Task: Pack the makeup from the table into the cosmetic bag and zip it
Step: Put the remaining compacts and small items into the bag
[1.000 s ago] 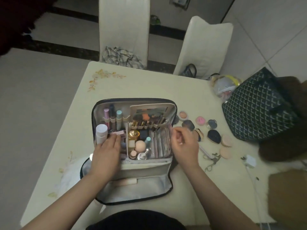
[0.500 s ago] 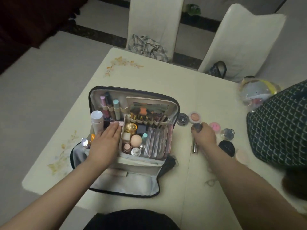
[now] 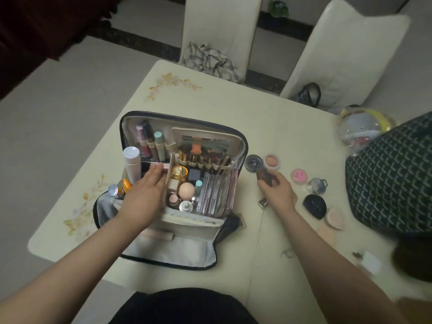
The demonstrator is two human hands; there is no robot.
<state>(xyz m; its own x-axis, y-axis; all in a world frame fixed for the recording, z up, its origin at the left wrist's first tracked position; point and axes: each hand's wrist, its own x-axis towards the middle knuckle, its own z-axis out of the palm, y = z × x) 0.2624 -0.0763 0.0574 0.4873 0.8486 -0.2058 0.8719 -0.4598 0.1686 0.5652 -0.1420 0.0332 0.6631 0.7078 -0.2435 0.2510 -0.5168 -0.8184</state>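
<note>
The open cosmetic bag (image 3: 131, 120) stands on the cream table, packed with bottles, tubes, brushes and a sponge. My left hand (image 3: 145, 195) lies flat with straight fingers on items in its left compartment, beside a white bottle (image 3: 132, 163). To the bag's right, my right hand (image 3: 277, 190) grips a dark brownish compact (image 3: 263, 176) just above the table. Loose makeup lies around it: a dark round pot (image 3: 253, 163), a peach blush pan (image 3: 271, 161), a pink pot (image 3: 299, 176), a small glass bottle (image 3: 316, 185), a black case (image 3: 314, 205), pink puffs (image 3: 334, 218) and a metallic tube (image 3: 263, 202).
A dark patterned tote (image 3: 395, 178) fills the right side of the table, with a clear plastic pouch (image 3: 361, 127) behind it. Two white chairs (image 3: 219, 22) stand at the far edge. A white charger (image 3: 370, 263) lies near right.
My right hand left the bag's right edge, reached right to the loose makeup and took hold of the dark compact. The left hand stayed in the bag. The camera view shifted.
</note>
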